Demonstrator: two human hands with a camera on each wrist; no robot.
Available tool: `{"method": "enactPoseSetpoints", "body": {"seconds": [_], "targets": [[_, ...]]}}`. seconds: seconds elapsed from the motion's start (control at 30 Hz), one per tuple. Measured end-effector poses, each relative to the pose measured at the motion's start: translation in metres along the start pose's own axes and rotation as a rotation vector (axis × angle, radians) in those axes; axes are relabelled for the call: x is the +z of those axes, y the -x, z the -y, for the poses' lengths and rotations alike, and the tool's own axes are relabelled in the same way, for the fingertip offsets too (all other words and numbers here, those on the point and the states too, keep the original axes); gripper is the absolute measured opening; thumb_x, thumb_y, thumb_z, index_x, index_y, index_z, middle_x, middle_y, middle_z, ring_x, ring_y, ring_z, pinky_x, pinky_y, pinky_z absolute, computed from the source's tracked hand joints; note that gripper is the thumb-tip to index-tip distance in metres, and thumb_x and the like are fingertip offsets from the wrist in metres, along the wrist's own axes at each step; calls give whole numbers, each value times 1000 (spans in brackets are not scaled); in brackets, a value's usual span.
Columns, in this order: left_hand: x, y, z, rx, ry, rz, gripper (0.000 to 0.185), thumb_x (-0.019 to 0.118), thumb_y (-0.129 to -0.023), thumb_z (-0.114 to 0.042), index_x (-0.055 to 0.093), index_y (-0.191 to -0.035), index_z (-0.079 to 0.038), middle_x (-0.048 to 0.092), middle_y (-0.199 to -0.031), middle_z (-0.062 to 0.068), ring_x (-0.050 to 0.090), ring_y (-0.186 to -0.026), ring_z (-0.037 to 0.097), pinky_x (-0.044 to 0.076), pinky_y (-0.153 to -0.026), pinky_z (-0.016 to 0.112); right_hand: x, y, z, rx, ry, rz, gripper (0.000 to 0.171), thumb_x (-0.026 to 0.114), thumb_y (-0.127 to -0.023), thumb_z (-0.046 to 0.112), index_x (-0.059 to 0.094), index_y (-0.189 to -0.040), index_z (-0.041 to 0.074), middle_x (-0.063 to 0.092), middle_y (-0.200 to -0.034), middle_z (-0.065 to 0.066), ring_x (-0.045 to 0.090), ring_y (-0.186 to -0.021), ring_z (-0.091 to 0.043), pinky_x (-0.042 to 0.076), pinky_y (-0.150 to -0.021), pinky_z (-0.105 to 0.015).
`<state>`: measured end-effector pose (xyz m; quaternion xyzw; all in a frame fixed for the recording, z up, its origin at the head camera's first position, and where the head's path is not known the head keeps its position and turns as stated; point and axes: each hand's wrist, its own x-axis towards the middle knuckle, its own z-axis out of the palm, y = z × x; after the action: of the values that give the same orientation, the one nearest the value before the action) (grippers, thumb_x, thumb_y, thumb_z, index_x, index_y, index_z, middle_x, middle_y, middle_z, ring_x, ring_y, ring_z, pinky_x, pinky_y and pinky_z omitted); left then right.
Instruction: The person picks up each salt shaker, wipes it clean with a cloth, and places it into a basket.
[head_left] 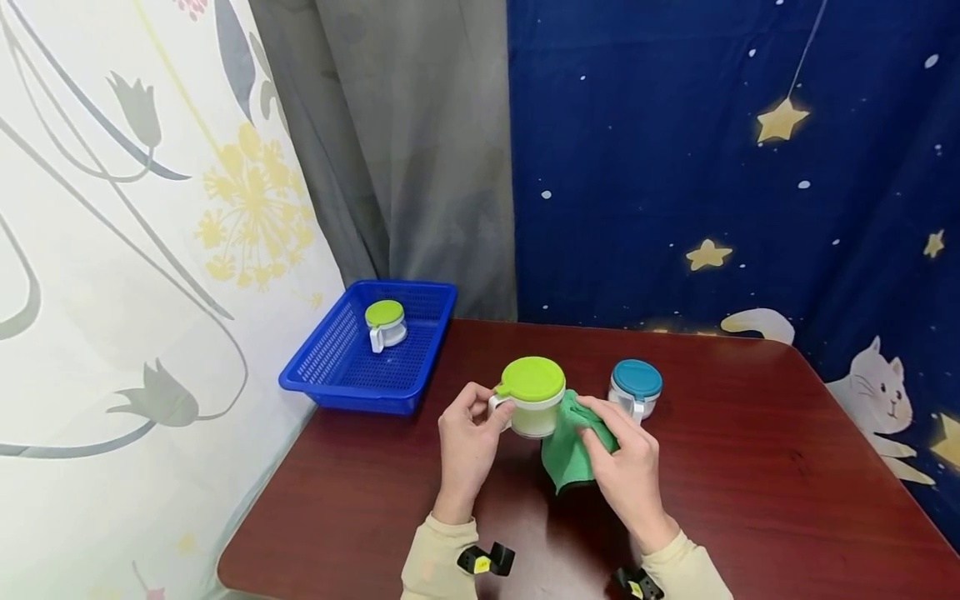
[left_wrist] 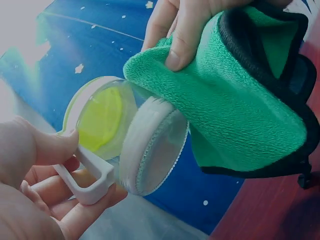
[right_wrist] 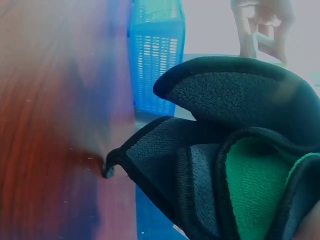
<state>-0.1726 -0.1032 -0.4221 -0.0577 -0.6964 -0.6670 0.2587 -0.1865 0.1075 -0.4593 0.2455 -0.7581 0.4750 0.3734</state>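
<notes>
A clear jar with a green lid (head_left: 532,394) is lifted above the dark red table (head_left: 750,467). My left hand (head_left: 467,433) grips its white handle (left_wrist: 87,180), the thumb on top. My right hand (head_left: 626,467) holds a green cloth (head_left: 572,446) and presses it against the jar's side; the left wrist view shows the cloth (left_wrist: 240,110) wrapped over the jar's wall (left_wrist: 150,145). The folded green cloth with its dark edge (right_wrist: 235,165) fills the right wrist view.
A second jar with a blue lid (head_left: 635,387) stands just right of the hands. A blue basket (head_left: 352,367) sits at the table's back left corner with another green-lidded jar (head_left: 386,323) inside. Curtains hang behind and to the left.
</notes>
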Motion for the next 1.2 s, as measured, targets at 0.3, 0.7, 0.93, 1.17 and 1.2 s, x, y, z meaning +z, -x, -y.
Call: {"method": "enactPoseSetpoints", "body": {"seconds": [0.3, 0.7, 0.93, 1.17, 1.2], "targets": [[-2, -1, 16, -50, 199, 36, 21, 80, -83, 1, 60, -86, 2, 74, -102, 17, 72, -91, 28, 60, -72, 34, -17, -27, 15, -59, 21, 23, 45, 78, -84, 0, 71, -125, 16, 69, -121, 0, 65, -109, -19, 48, -91, -15], [-5, 2, 20, -34, 209, 43, 21, 80, -83, -1, 60, -87, 2, 73, -107, 17, 72, -95, 29, 60, -73, 36, -19, -37, 24, -232, 114, 41, 48, 82, -76, -2, 74, -121, 14, 71, -117, -3, 66, -106, -23, 42, -100, -18], [-9, 1, 19, -22, 228, 38, 20, 80, -84, 0, 60, -88, 2, 73, -106, 18, 72, -92, 30, 60, -72, 37, -17, -15, 6, -138, 231, 109, 50, 83, -77, 2, 73, -123, 20, 70, -117, 7, 66, -106, -14, 47, -90, -17], [-9, 2, 18, -51, 222, 51, 18, 79, -86, -2, 62, -93, 2, 72, -101, 17, 71, -88, 27, 60, -70, 35, -13, -2, -7, -14, 188, 127, 47, 81, -81, 5, 72, -124, 22, 70, -116, 11, 66, -106, -11, 45, -89, -14], [-9, 1, 18, -56, 226, 52, 18, 78, -86, -2, 62, -94, 2, 72, -99, 18, 71, -87, 26, 60, -70, 34, -13, -2, -7, -11, 167, 113, 47, 81, -81, 4, 73, -123, 22, 70, -116, 10, 66, -105, -12, 45, -90, -13]]}}
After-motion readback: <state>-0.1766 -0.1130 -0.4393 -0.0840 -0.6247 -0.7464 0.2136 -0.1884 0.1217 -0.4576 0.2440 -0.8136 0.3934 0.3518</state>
